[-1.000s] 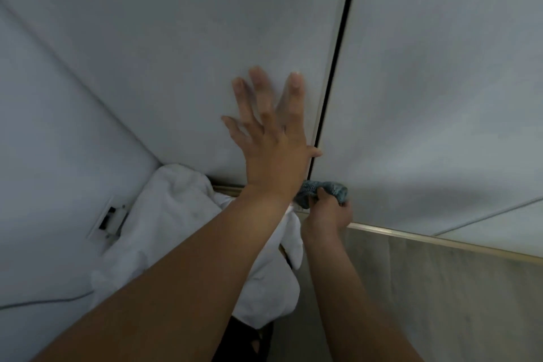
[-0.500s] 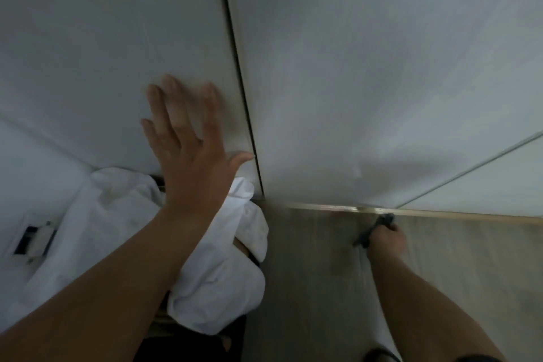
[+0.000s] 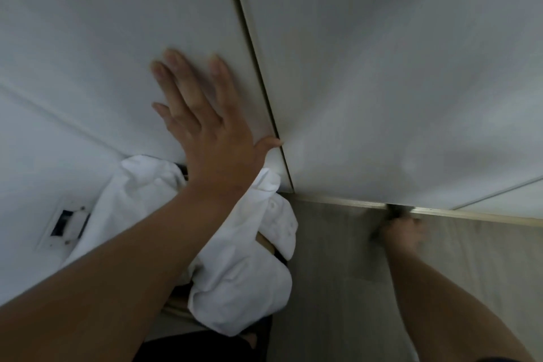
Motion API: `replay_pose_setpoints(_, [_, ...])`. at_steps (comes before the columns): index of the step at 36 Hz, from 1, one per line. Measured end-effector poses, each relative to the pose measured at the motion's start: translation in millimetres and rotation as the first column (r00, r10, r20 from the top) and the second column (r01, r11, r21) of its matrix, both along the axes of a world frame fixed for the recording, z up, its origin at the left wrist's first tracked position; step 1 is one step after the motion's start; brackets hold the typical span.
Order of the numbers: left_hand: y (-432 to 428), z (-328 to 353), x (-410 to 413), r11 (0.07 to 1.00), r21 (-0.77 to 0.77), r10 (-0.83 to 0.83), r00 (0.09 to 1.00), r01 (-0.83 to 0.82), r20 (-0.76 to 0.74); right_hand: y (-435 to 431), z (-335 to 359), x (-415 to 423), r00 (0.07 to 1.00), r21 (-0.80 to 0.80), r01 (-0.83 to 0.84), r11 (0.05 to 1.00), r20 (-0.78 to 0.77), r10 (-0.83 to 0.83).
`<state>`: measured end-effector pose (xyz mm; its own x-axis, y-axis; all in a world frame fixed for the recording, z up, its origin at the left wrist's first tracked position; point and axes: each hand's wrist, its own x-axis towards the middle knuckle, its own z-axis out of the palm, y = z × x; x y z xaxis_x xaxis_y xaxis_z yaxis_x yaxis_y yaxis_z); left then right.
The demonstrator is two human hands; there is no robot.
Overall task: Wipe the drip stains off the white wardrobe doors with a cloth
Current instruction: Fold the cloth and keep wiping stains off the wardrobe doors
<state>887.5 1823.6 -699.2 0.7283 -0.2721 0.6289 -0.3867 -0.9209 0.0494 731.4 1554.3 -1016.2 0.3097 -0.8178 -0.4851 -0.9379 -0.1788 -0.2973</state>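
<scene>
The left hand [image 3: 217, 150] lay flat on the left wardrobe door [image 3: 117, 38], fingers straight and spread; the blurred right hand [image 3: 402, 233] gripped the dark cloth [image 3: 393, 210] low against the brass floor rail [image 3: 470, 213] under the right wardrobe door [image 3: 382, 67]; a crumpled white shirt [image 3: 244, 288] sat beneath the left forearm, near a wall socket [image 3: 66, 222].

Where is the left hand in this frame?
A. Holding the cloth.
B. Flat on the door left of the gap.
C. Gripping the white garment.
B: the left hand lies with spread fingers on the left door, thumb at the gap; the right hand holds the dark cloth low down.
</scene>
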Motion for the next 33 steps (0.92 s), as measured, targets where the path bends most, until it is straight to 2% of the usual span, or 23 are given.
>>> replay_pose_setpoints(4, [1,0,2,1.0,0.021,0.008,1.0,-0.008,-0.004,70,8,25,0.981,0.15,-0.188,0.971,0.07,0.179])
replay_pose_setpoints(5, [1,0,1,1.0,0.012,0.004,1.0,-0.004,-0.013,87,9,34,0.959,0.177,-0.278,0.944,0.099,0.264])
replay_pose_setpoints(7, [1,0,0,1.0,-0.001,0.0,1.0,0.0,-0.03,113,9,57,0.868,0.121,-0.492,0.862,0.141,0.476])
replay_pose_setpoints(9, [0,-2,-2,1.0,0.0,-0.003,0.999,0.003,-0.034,123,5,78,0.734,0.115,-0.679,0.725,0.129,0.667])
replay_pose_setpoints(13, [2,-3,0,1.0,0.008,-0.014,0.999,0.015,-0.047,127,20,94,0.67,0.176,-0.738,0.652,0.076,0.738])
replay_pose_setpoints(16, [7,-4,4,0.999,0.039,-0.028,0.997,0.031,-0.073,122,56,70,0.618,0.259,-0.763,0.592,0.026,0.786])
replay_pose_setpoints(17, [9,-4,5,0.998,0.045,-0.035,0.995,0.039,-0.097,118,73,56,0.64,0.313,-0.736,0.6,0.032,0.768])
replay_pose_setpoints(19, [12,-3,3,0.997,0.057,-0.045,0.986,0.055,-0.16,103,107,25,0.785,0.44,-0.595,0.672,0.137,0.605])
replay_pose_setpoints(20, [12,-1,0,0.996,0.059,-0.049,0.976,0.062,-0.211,95,130,9,0.868,0.478,-0.496,0.724,0.248,0.431])
replay_pose_setpoints(21, [11,2,-5,0.997,0.039,-0.055,0.962,0.068,-0.267,87,155,-9,0.905,0.535,-0.401,0.743,0.359,0.23])
replay_pose_setpoints(22, [10,6,-10,0.997,-0.002,-0.068,0.943,0.071,-0.324,79,177,-26,0.9,0.611,-0.317,0.725,0.436,0.026])
replay_pose_setpoints(23, [8,12,-17,0.996,-0.052,-0.084,0.924,0.069,-0.373,72,205,-43,0.861,0.688,-0.249,0.681,0.479,-0.17])
replay_pose_setpoints(25, [0,34,-39,0.991,-0.128,-0.086,0.876,0.029,-0.475,55,265,-77,0.705,0.789,-0.141,0.599,0.504,-0.498])
replay_pose_setpoints(26, [-6,45,-51,0.986,-0.168,-0.079,0.853,-0.01,-0.516,46,287,-91,0.592,0.833,-0.121,0.54,0.497,-0.634])
replay_pose_setpoints(27, [-13,63,-66,0.97,-0.241,-0.105,0.83,-0.036,-0.547,37,316,-108,0.481,0.847,-0.108,0.521,0.503,-0.718])
replay_pose_setpoints(30, [-38,104,-104,0.827,-0.545,-0.284,0.731,-0.142,-0.621,24,373,-148,0.296,0.842,-0.11,0.527,0.534,-0.792])
replay_pose_setpoints(31, [-47,115,-118,0.779,-0.606,-0.362,0.673,-0.161,-0.645,23,391,-160,0.267,0.832,-0.122,0.542,0.553,-0.789])
replay_pose_setpoints(33, [-64,126,-149,0.75,-0.65,-0.513,0.512,-0.123,-0.689,22,418,-179,0.214,0.804,-0.152,0.575,0.595,-0.775])
